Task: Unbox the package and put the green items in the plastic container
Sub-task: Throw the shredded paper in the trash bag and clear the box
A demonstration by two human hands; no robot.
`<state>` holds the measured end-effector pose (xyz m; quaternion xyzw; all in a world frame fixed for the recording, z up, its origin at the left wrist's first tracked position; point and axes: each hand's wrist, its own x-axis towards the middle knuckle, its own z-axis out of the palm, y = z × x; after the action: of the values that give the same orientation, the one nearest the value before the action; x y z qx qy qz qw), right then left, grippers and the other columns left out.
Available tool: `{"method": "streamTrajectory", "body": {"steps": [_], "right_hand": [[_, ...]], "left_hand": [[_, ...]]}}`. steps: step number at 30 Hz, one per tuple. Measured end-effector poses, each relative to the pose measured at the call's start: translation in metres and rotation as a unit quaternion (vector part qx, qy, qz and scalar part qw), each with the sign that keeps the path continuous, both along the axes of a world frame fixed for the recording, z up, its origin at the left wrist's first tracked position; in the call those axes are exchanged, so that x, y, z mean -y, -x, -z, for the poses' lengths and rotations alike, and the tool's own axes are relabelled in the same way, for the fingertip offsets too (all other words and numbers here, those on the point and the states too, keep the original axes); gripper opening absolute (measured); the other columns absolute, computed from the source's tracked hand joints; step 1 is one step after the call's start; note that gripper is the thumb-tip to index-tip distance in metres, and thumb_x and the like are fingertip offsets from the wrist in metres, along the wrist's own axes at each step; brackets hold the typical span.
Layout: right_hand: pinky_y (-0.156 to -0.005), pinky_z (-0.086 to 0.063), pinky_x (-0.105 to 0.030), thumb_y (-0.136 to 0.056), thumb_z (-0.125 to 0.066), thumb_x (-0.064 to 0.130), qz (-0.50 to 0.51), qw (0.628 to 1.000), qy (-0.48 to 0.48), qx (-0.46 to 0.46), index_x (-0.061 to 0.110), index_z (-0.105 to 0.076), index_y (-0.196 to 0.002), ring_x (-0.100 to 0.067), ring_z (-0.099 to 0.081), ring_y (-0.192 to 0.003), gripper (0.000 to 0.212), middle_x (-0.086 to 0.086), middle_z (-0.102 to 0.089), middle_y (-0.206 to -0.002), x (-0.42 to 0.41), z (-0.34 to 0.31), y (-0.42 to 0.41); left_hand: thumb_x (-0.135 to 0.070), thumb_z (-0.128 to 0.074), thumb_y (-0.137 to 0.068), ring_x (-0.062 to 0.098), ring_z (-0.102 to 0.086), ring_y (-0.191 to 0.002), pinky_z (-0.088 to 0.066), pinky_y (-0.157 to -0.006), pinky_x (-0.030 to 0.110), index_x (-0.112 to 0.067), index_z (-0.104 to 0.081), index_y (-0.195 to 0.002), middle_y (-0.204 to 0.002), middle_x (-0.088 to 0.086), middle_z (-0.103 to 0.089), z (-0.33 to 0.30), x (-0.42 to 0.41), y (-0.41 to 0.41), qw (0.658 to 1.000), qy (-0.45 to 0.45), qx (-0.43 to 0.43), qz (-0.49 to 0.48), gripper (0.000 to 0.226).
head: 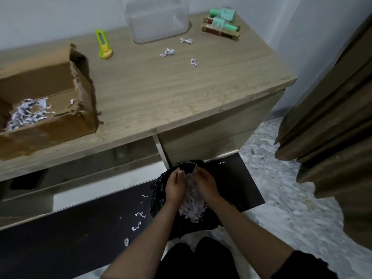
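From my remote seat, the wooden table (161,87) fills the far half of the view: an opened cardboard box (46,109) sits at its left edge with a tuft of shredded paper (28,113) left inside, its torn flap standing upright. Beyond it lies a green-and-yellow cutter (103,44), and farther right the clear plastic container (157,19) stands against the wall. The green items (222,18) rest on brown packets at the far right corner of the table, near the container but outside it. A few stray paper scraps (167,52) dot the tabletop between the container and the table's right edge. A brown curtain (330,127) hangs along the right side. Below the table's near edge, over a dark mat (80,228) sprinkled with more scraps, a black bag (161,190) sits open, and I see both arms reaching down into it. The left hand (175,187) and right hand (204,183) face each other, palms inward, fingers curled and loosely cupped around a white wad of shreds (192,202) pressed between them at the bag's mouth. The hands themselves hide the top of the wad; motion blur keeps me from telling how tightly the fingertips close. A dark sleeve (302,264) covers the right upper arm; the forearms are bare.
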<state>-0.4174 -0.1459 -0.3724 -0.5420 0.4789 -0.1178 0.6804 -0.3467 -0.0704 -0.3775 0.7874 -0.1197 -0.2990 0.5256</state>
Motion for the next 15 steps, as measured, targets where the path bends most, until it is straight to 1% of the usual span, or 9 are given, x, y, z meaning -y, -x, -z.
{"method": "streamTrajectory", "body": {"steps": [1,2,3,5,7,9,12,14,15], "right_hand": [[-0.090,-0.046,-0.021,-0.094,-0.052,0.024,-0.011,1.000,0.004,-0.005,0.011,-0.057,-0.125,-0.013,-0.057,-0.109,0.034,-0.001,-0.060,-0.119,0.004,0.004,-0.001],[-0.096,-0.044,-0.027,-0.094,-0.051,0.028,-0.020,1.000,0.009,-0.010,0.014,-0.057,-0.126,-0.014,-0.056,-0.114,0.036,0.000,-0.058,-0.124,0.007,0.006,-0.001],[-0.099,-0.043,-0.030,-0.094,-0.051,0.028,-0.024,1.000,0.016,-0.012,0.015,-0.057,-0.126,-0.015,-0.055,-0.115,0.035,0.000,-0.058,-0.125,0.010,0.005,0.000],[-0.100,-0.042,-0.031,-0.095,-0.049,0.026,-0.022,0.999,0.028,-0.018,0.013,-0.059,-0.123,-0.016,-0.055,-0.114,0.032,-0.001,-0.060,-0.123,0.014,-0.003,0.001],[-0.100,-0.043,-0.032,-0.095,-0.049,0.024,-0.010,0.999,0.035,-0.026,0.010,-0.062,-0.117,-0.018,-0.056,-0.114,0.029,-0.005,-0.062,-0.121,0.017,-0.017,0.004],[-0.097,-0.043,-0.031,-0.094,-0.051,0.021,0.000,0.998,0.057,-0.032,0.011,-0.066,-0.108,-0.018,-0.058,-0.109,0.023,-0.007,-0.065,-0.115,0.016,-0.036,0.007],[-0.084,-0.044,-0.027,-0.092,-0.053,0.020,0.003,0.995,0.095,-0.037,0.014,-0.067,-0.094,-0.017,-0.061,-0.097,0.015,-0.005,-0.068,-0.098,0.014,-0.072,0.014],[-0.074,-0.043,-0.020,-0.092,-0.053,0.022,-0.002,0.990,0.138,-0.041,0.015,-0.066,-0.093,-0.015,-0.061,-0.090,0.014,-0.003,-0.067,-0.092,0.014,-0.101,0.018],[-0.070,-0.043,-0.016,-0.093,-0.053,0.022,-0.004,0.984,0.175,-0.043,0.014,-0.065,-0.094,-0.015,-0.061,-0.087,0.014,-0.002,-0.066,-0.089,0.014,-0.118,0.019]], "left_hand": [[-0.032,-0.044,-0.097,0.008,-0.055,-0.091,-0.039,-0.081,0.026,-0.019,-0.063,-0.100,-0.096,-0.004,-0.061,0.002,0.001,-0.002,1.000,-0.006,-0.006,-0.002,0.023],[-0.033,-0.044,-0.097,0.011,-0.055,-0.098,-0.040,-0.083,0.026,-0.014,-0.061,-0.112,-0.105,-0.001,-0.061,0.007,0.001,-0.005,1.000,-0.016,-0.015,-0.008,0.030],[-0.034,-0.044,-0.096,0.013,-0.056,-0.100,-0.041,-0.083,0.025,-0.011,-0.059,-0.118,-0.109,0.001,-0.061,0.005,0.002,-0.006,0.999,-0.019,-0.026,-0.015,0.035],[-0.034,-0.044,-0.096,0.014,-0.055,-0.101,-0.041,-0.083,0.026,-0.010,-0.058,-0.119,-0.111,0.003,-0.062,-0.001,0.002,-0.008,0.999,-0.027,-0.038,-0.021,0.036],[-0.033,-0.044,-0.097,0.016,-0.054,-0.103,-0.038,-0.086,0.026,-0.009,-0.059,-0.119,-0.110,0.003,-0.061,-0.013,0.000,-0.006,0.998,-0.039,-0.039,-0.017,0.035],[-0.030,-0.046,-0.096,0.018,-0.056,-0.099,-0.037,-0.081,0.024,-0.006,-0.061,-0.114,-0.105,0.005,-0.063,-0.031,-0.005,-0.006,0.998,-0.058,-0.011,-0.003,0.033],[-0.022,-0.052,-0.093,0.018,-0.061,-0.081,-0.037,-0.068,0.023,-0.006,-0.065,-0.095,-0.087,0.007,-0.066,-0.071,-0.011,-0.002,0.998,-0.054,0.032,0.023,0.020],[-0.020,-0.054,-0.092,0.014,-0.058,-0.074,-0.040,-0.067,0.028,-0.013,-0.064,-0.086,-0.080,0.005,-0.064,-0.105,-0.013,0.002,0.997,-0.037,0.062,0.031,0.013],[-0.021,-0.055,-0.092,0.016,-0.058,-0.076,-0.043,-0.069,0.030,-0.015,-0.064,-0.085,-0.081,0.005,-0.063,-0.122,-0.014,0.003,0.995,-0.030,0.086,0.033,0.012]]}}
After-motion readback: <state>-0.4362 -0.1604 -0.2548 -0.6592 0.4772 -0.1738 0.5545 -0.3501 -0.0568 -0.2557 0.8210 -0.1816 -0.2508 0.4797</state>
